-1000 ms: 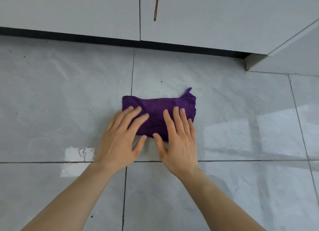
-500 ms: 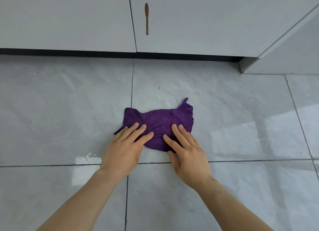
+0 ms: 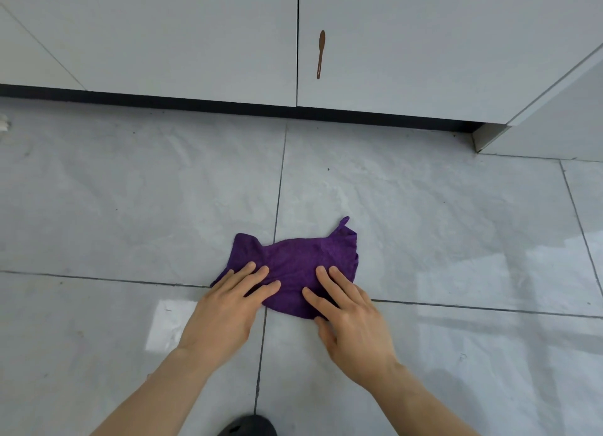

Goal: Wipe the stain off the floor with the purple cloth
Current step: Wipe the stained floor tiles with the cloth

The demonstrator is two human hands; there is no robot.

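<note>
A purple cloth (image 3: 301, 256) lies bunched on the grey tiled floor (image 3: 130, 207), across the joint where tiles meet. My left hand (image 3: 228, 308) presses flat on the cloth's near left part, fingers spread. My right hand (image 3: 349, 315) presses flat on its near right part. Both hands push down on the cloth rather than grasp it. No stain shows on the floor around the cloth; whatever lies under it is hidden.
White cabinet doors (image 3: 195, 44) with a dark plinth (image 3: 228, 106) run along the far side. A brown drip (image 3: 321, 54) runs down the right door. A cabinet corner (image 3: 483, 142) juts out at right. A dark shoe tip (image 3: 251, 427) is at the bottom edge.
Both hands have dragged the cloth toward me along the floor. The cloth went from a neat rectangle to a bunched shape. The camera tilted, showing more cabinet.
</note>
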